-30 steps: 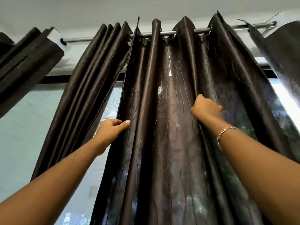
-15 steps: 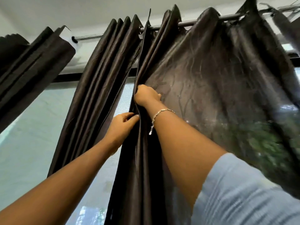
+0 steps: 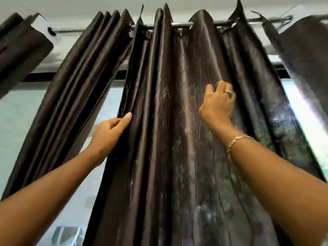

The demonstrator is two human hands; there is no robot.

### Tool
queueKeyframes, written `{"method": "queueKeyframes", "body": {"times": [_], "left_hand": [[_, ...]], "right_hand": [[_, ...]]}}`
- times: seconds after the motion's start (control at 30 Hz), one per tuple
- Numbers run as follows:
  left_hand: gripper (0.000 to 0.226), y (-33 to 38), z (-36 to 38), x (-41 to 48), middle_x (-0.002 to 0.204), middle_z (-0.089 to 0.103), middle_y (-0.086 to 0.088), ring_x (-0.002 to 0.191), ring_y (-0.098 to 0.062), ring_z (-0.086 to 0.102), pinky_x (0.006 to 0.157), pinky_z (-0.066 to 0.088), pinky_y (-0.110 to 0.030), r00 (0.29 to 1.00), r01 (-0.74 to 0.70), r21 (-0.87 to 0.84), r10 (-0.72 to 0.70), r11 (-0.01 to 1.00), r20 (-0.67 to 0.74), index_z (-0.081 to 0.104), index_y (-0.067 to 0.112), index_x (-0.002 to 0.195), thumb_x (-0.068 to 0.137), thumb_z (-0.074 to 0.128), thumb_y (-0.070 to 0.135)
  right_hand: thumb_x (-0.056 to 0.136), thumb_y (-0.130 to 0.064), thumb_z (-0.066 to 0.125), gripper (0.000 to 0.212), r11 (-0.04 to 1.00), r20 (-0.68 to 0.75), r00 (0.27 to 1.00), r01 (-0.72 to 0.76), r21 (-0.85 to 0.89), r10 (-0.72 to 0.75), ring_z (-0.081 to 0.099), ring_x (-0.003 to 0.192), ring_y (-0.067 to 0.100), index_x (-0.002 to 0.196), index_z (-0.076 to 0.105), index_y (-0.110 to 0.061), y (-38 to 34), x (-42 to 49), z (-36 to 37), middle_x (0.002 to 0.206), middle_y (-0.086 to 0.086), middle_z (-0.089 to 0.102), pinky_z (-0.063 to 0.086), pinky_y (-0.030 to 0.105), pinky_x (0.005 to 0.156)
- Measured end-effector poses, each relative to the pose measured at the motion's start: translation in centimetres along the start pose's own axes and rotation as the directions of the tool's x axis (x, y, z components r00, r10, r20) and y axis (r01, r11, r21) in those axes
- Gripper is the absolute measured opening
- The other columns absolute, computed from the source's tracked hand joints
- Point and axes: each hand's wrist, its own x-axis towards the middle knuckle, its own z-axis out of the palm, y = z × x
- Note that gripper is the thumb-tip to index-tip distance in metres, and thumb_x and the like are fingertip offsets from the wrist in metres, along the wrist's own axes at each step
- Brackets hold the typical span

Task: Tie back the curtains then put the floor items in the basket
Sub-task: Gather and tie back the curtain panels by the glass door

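The shiny dark brown curtain [image 3: 165,71] is hanging in folds. The left grip [image 3: 110,132] is pinching its edge; the right grip [image 3: 218,103] is touching it, fingers loose.

Dark pleated curtain [image 3: 168,121] hangs untied (glossy).
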Motion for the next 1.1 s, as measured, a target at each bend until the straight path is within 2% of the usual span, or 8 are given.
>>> {"method": "queueKeyframes", "body": {"times": [0.1, 0.2, 0.37, 0.6, 0.7, 0.8, 1.0, 1.1], "left_hand": [[0.038, -0.1, 0.1, -0.1, 0.075, 0.065, 0.001, 0.076, -0.013, 0.059, 0.075, 0.044, -0.029, 1.000, 0.015, 0.005, -0.015, 1.000, 0.002, 0.066, 0.017, 0.071, 0.089, 0.050, 0.046], [0.037, -0.2, 0.2, -0.3, 0.077, 0.065, -0.001, 0.080, -0.016, 0.059, 0.077, 0.045, -0.030, 1.000, 0.027, 0.019, -0.027, 0.999, -0.010, 0.065, 0.015, 0.077, 0.089, 0.050, 0.047], [0.041, -0.5, 0.0, -0.2, 0.086, 0.068, -0.002, 0.086, -0.016, 0.061, 0.081, 0.046, -0.030, 0.998, 0.046, 0.058, -0.043, 0.997, -0.047, 0.068, 0.011, 0.093, 0.089, 0.050, 0.047], [0.056, -1.6, -1.9, 0.2, 0.080, 0.060, -0.008, 0.080, -0.021, 0.057, 0.086, 0.047, -0.046, 0.998, 0.050, 0.064, -0.048, 0.997, -0.033, 0.066, 0.010, 0.081, 0.079, 0.051, 0.064], [0.055, -1.8, -2.7, 0.4, 0.070, 0.046, -0.007, 0.071, -0.019, 0.046, 0.071, 0.037, -0.036, 0.999, 0.012, 0.070, -0.010, 0.997, -0.031, 0.058, 0.014, 0.060, 0.075, 0.049, 0.066], [0.072, -2.0, -3.4, 0.7, 0.078, 0.059, -0.001, 0.079, -0.013, 0.055, 0.078, 0.040, -0.033, 0.999, 0.031, 0.035, -0.030, 0.999, -0.025, 0.066, 0.009, 0.074, 0.068, 0.048, 0.078], [0.070, -1.8, -3.9, 0.4, 0.090, 0.069, 0.002, 0.091, -0.016, 0.063, 0.093, 0.045, -0.040, 0.998, 0.060, 0.060, -0.060, 0.996, -0.015, 0.067, 0.029, 0.070, 0.058, 0.033, 0.089], [0.056, -1.4, -3.3, -0.1, 0.083, 0.068, 0.011, 0.085, -0.008, 0.062, 0.082, 0.044, -0.026, 0.999, 0.051, 0.058, -0.050, 0.997, -0.020, 0.069, 0.033, 0.063, 0.066, 0.035, 0.077]], "right_hand": [[0.080, -0.027, 0.066, 0.061, 0.980, 0.092, 0.976, -0.200, 0.000, 0.199, 0.025, 0.134, 0.040, 0.130, 0.039, -0.004, 3.8, 1.0, -0.9, 0.141, 0.024, 0.031, 0.025, 0.052, 0.107], [0.075, -0.046, 0.071, 0.080, 0.897, 0.416, 0.826, -0.438, 0.050, 0.380, 0.036, 0.129, 0.041, 0.133, 0.035, -0.004, 5.8, 2.2, -1.4, 0.140, 0.023, 0.038, 0.029, 0.054, 0.104], [0.091, -0.014, 0.046, 0.034, 0.949, 0.479, 0.837, -0.314, 0.024, 0.265, 0.045, 0.121, 0.042, 0.122, 0.046, -0.001, 4.1, 1.8, -0.8, 0.131, 0.025, 0.048, 0.038, 0.047, 0.101], [0.090, -0.009, 0.041, 0.034, 0.972, 0.467, 0.883, -0.151, 0.180, 0.050, 0.048, 0.120, 0.037, 0.121, 0.053, -0.010, -5.7, 0.6, 0.3, 0.129, 0.017, 0.053, 0.031, 0.048, 0.103], [0.091, -0.013, 0.040, 0.033, 0.924, 0.520, 0.848, -0.118, 0.364, -0.097, 0.048, 0.123, 0.036, 0.122, 0.052, -0.010, -11.3, 0.7, 0.5, 0.132, 0.016, 0.052, 0.038, 0.045, 0.104], [0.092, -0.016, 0.040, 0.035, 0.841, 0.534, 0.816, -0.119, 0.528, -0.221, 0.047, 0.124, 0.035, 0.124, 0.052, -0.010, -16.5, 0.2, 0.3, 0.134, 0.017, 0.051, 0.038, 0.043, 0.104], [0.093, -0.011, 0.037, 0.044, 0.818, 0.587, 0.767, -0.147, 0.556, -0.261, 0.049, 0.119, 0.036, 0.137, 0.039, -0.014, -17.8, 0.4, -0.7, 0.137, 0.016, 0.045, 0.039, 0.045, 0.103], [0.095, -0.035, 0.040, 0.038, 0.866, 0.480, 0.853, -0.072, 0.495, -0.204, 0.050, 0.119, 0.036, 0.124, 0.050, -0.011, -14.4, 0.5, -1.0, 0.131, 0.017, 0.051, 0.040, 0.043, 0.100]]}}
